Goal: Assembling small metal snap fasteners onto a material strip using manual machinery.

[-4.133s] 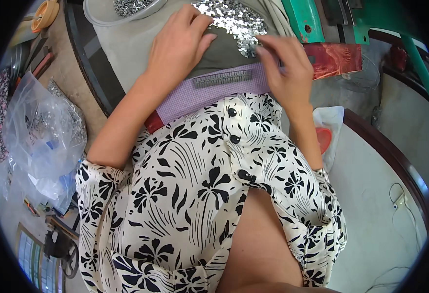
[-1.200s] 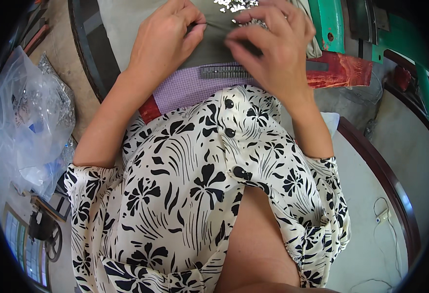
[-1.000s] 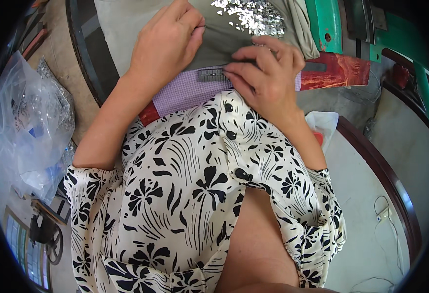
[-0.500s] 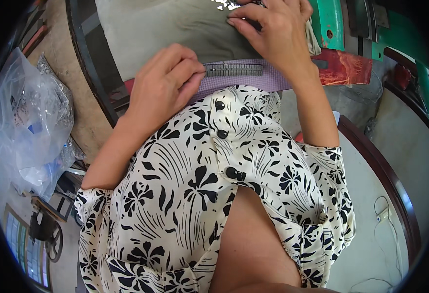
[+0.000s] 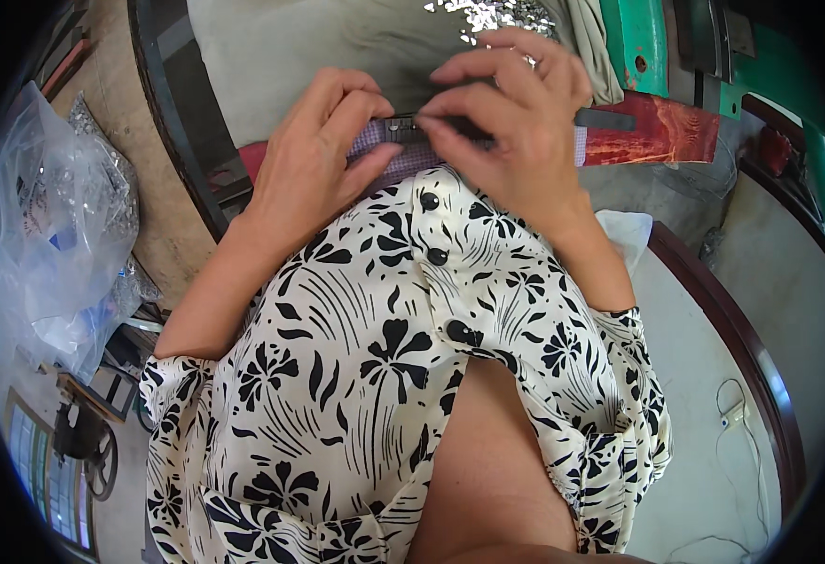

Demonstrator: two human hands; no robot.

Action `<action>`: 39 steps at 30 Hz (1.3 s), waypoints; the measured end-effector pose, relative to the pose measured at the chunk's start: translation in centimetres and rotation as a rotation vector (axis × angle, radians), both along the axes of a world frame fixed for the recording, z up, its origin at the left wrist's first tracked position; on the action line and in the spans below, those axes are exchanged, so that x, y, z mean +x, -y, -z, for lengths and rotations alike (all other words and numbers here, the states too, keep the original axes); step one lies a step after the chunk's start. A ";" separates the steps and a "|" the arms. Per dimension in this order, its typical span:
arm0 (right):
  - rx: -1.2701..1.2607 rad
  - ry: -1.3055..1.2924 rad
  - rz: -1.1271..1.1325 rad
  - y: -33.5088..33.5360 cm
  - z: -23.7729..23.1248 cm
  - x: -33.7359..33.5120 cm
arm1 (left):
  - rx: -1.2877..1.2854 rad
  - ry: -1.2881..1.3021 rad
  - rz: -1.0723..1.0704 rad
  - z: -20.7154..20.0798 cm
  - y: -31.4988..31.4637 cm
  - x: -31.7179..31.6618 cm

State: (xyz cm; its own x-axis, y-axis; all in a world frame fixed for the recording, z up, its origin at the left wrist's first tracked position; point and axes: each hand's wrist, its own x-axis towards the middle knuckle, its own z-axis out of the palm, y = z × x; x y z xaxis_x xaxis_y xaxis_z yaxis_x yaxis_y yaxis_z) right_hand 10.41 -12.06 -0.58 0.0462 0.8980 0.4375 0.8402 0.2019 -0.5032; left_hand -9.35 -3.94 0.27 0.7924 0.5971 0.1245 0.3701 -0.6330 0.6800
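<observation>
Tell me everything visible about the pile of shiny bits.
The pile is a loose heap of many small, flat, silvery pieces that look like metal, glaring white toward the left and greyer toward the right. It lies on the grey-green cloth, with a few pieces strayed at its left edge. The picture's top edge cuts it off. The right hand overlaps its lower edge; whether they touch is unclear.

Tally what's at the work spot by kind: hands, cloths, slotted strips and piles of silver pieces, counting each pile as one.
Hands: 2 (left hand, right hand)
Cloths: 2 (grey-green cloth, purple checked cloth)
Slotted strip: 1
Pile of silver pieces: 1
Total: 6
</observation>
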 end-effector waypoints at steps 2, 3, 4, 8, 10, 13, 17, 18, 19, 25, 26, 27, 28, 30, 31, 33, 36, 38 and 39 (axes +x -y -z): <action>-0.002 0.040 -0.036 0.3 0.3 -0.8 | -0.044 -0.028 -0.027 -0.1 0.1 0.0; 0.004 0.064 -0.046 0.4 0.9 -1.0 | -0.054 -0.023 -0.024 0.0 0.1 0.0; 0.005 0.063 -0.048 0.5 1.1 -1.1 | -0.063 -0.020 -0.024 0.1 0.1 0.0; -0.045 0.050 -0.065 0.7 1.0 -1.1 | -0.106 -0.024 -0.028 0.1 -0.1 -0.1; -0.079 0.017 -0.080 0.9 0.7 -0.7 | -0.093 -0.016 -0.002 0.2 -0.2 -0.1; -0.097 -0.030 -0.025 1.0 -0.1 0.6 | -0.117 0.019 -0.016 0.3 -0.2 0.1; -0.116 -0.063 -0.018 0.8 0.4 2.5 | -0.076 0.021 0.003 0.8 -0.3 0.0; -0.164 -0.098 -0.078 0.7 0.4 2.7 | -0.043 0.017 0.014 0.9 -0.3 0.0; -0.212 -0.133 -0.138 0.5 0.5 2.9 | -0.010 0.013 0.025 1.0 -0.4 0.1; -0.354 -0.082 -0.349 -1.3 0.1 4.5 | -0.005 -0.052 0.029 0.4 0.0 0.3; -0.353 -0.082 -0.351 -1.6 -0.2 4.6 | -0.004 -0.053 0.027 0.4 0.0 0.2; -0.367 -0.058 -0.390 -1.9 -0.5 4.5 | 0.033 -0.060 0.054 0.6 0.0 0.2; -0.379 -0.032 -0.427 -2.2 -0.7 4.5 | 0.071 -0.066 0.082 0.7 0.0 0.1; -0.361 -0.002 -0.443 -2.2 -0.9 4.4 | 0.102 -0.069 0.096 0.9 0.3 -0.3; -0.345 0.029 -0.456 -2.1 -1.0 4.3 | 0.132 -0.070 0.113 1.0 0.4 -0.4; -0.294 0.081 -0.445 -2.0 -0.7 3.9 | 0.162 -0.060 0.115 1.2 0.4 -0.6; -0.214 0.105 -0.409 -1.5 -0.1 3.4 | 0.232 -0.040 0.121 0.9 0.7 -0.6; -0.178 0.077 -0.386 -1.2 0.2 3.4 | 0.278 -0.032 0.123 0.6 0.5 -0.5; -0.138 -0.002 -0.347 -1.0 0.3 3.6 | 0.314 -0.009 0.125 0.5 0.3 -0.3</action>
